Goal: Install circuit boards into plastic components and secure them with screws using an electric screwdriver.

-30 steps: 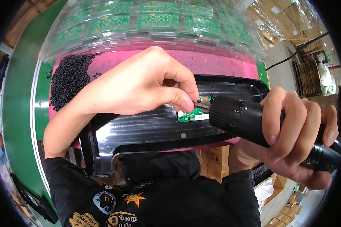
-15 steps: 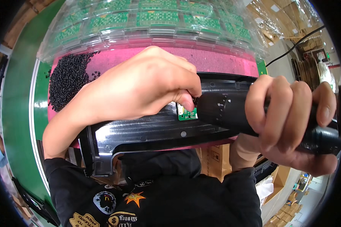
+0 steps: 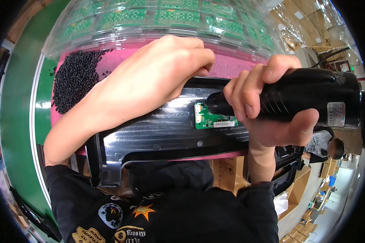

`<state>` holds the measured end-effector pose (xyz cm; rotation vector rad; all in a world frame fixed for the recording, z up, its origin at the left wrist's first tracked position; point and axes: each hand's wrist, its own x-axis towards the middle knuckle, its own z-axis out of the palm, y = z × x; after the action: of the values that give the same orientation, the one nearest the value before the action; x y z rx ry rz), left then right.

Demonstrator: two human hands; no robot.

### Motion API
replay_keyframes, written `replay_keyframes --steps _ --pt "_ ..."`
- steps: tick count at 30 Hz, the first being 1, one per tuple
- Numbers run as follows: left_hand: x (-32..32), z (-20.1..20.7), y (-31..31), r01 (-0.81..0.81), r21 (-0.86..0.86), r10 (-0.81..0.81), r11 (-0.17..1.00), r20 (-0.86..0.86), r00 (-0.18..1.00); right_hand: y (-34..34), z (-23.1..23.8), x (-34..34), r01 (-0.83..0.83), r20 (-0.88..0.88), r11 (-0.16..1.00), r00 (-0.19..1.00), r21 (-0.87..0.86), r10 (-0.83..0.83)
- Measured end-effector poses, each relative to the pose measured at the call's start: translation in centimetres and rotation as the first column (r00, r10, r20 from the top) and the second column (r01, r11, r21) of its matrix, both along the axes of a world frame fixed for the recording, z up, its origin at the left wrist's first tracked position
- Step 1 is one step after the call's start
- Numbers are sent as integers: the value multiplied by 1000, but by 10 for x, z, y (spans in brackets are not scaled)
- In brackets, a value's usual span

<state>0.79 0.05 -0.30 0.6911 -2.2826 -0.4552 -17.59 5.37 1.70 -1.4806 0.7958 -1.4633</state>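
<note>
My right hand (image 3: 259,101) is wrapped round a black electric screwdriver (image 3: 308,95), which lies slanted with its nose over a green circuit board (image 3: 215,121). The nose hides the bit and part of the board's far edge. The board sits in a long glossy black plastic panel (image 3: 166,131) with raised edges. My left hand (image 3: 170,67) is closed above the panel's far edge, fingers curled down. Whatever its fingertips pinch, if anything, is hidden. Left of that wrist, a heap of small black screws (image 3: 75,81) lies on the pink mat (image 3: 119,60).
Clear plastic trays of green boards (image 3: 176,18) stand stacked behind the mat. A green surface (image 3: 18,109) runs along the left. Cardboard boxes (image 3: 229,172) are below the near edge. Another person (image 3: 322,146) is at the far right.
My left hand has lifted away from the circuit board toward the far side. The screwdriver has swung, exposing more of the board, and its nose now rests over the board's far part.
</note>
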Motion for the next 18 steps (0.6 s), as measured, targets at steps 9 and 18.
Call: replay_keyframes --steps 9,18 --pt "3 -5 3 10 72 -13 997 42 999 -19 0 -2 -180 -130 984 975 -7 178" --pt "5 -10 5 75 61 -81 995 104 991 -8 -3 3 -142 78 990 987 9 141"
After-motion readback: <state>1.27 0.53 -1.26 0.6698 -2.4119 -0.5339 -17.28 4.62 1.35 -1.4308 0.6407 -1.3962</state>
